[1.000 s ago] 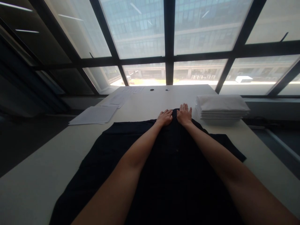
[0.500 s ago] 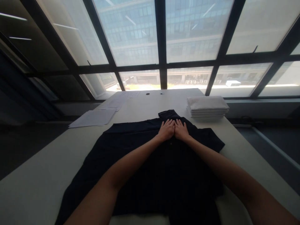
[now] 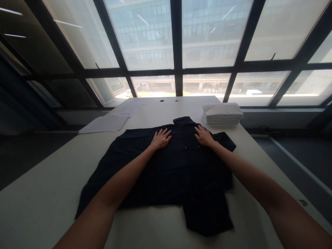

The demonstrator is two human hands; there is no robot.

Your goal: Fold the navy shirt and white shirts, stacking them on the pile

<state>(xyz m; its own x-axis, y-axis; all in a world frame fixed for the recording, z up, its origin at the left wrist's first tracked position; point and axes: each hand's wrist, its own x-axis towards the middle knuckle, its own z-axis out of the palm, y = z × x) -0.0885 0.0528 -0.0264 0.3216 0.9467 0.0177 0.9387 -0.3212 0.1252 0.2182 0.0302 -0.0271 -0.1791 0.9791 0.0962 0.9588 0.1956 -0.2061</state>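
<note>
A dark short-sleeved shirt (image 3: 166, 173) lies spread on the white table (image 3: 145, 228), its hem toward the left and its collar side toward the right. One sleeve points away from me, another toward me. Flat on the far part of the shirt rests my left hand (image 3: 160, 139), fingers spread. My right hand (image 3: 204, 136) lies on the cloth near the collar end, its fingers stretched out as well. Neither hand grips anything. A gap of dark fabric separates the two hands, and small buttons show between them and just below.
At the far right of the table stands a stack of folded white cloth (image 3: 222, 113). White paper sheets (image 3: 103, 123) lie on the far left side. Beyond the table rise large windows with dark frames (image 3: 178, 52).
My hands were side by side on the shirt and have moved apart, the left one leftward and the right one slightly right. More of the shirt's near side now shows.
</note>
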